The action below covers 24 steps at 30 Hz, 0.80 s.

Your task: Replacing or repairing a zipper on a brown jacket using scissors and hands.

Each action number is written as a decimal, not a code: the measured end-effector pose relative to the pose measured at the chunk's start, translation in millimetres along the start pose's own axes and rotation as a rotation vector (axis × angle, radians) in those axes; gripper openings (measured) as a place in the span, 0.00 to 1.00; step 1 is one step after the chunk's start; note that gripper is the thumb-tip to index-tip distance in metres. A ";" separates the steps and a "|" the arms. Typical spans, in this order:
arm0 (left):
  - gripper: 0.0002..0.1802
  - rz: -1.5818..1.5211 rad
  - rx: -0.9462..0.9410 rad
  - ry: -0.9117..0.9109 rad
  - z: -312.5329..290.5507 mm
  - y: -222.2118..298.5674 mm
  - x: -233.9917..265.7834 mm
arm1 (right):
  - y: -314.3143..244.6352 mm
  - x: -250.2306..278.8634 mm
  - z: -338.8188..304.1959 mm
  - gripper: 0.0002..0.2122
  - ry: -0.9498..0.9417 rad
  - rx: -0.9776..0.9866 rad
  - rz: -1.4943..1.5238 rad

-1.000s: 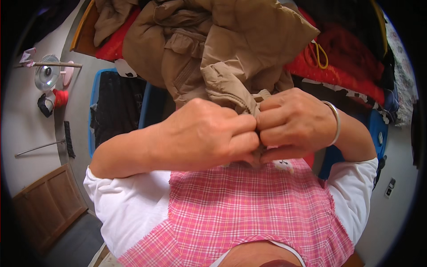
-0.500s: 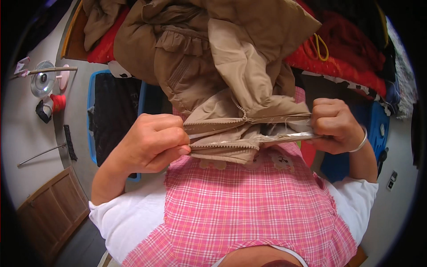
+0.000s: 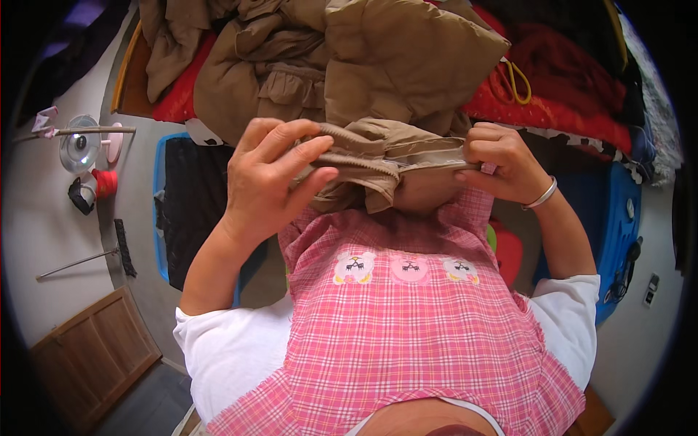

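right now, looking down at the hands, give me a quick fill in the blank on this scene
1. Both hands grip a ____ coloured jacket.
2. The bracelet sits on the ____ wrist.
3. The checked apron is white and ____.
4. The left hand and right hand are ____, not touching.

Missing words: tan; right; pink; apart
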<state>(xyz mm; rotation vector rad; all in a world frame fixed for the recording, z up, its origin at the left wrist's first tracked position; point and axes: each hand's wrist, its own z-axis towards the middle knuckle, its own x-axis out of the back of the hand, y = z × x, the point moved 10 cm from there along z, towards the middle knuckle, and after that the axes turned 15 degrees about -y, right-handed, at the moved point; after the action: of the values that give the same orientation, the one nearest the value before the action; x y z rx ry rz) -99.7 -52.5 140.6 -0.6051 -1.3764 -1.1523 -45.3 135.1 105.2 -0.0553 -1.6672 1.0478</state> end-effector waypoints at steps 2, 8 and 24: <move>0.18 0.042 -0.064 0.024 8.8 22.4 8.5 | -2.2 0.4 4.2 0.13 0.010 0.009 -0.004; 0.13 -0.047 -0.114 -0.270 23.5 36.4 -54.1 | -12.2 1.4 11.8 0.11 -0.007 0.009 -0.101; 0.08 -0.242 -0.293 -0.375 22.5 74.3 -37.5 | -76.8 -44.8 29.5 0.07 -0.242 0.083 -0.166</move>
<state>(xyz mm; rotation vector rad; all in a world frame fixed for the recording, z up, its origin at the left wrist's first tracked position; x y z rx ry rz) -37.0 5.7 129.8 -0.9182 -1.6434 -1.5062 -16.5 47.4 121.4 0.2692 -1.8077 1.0267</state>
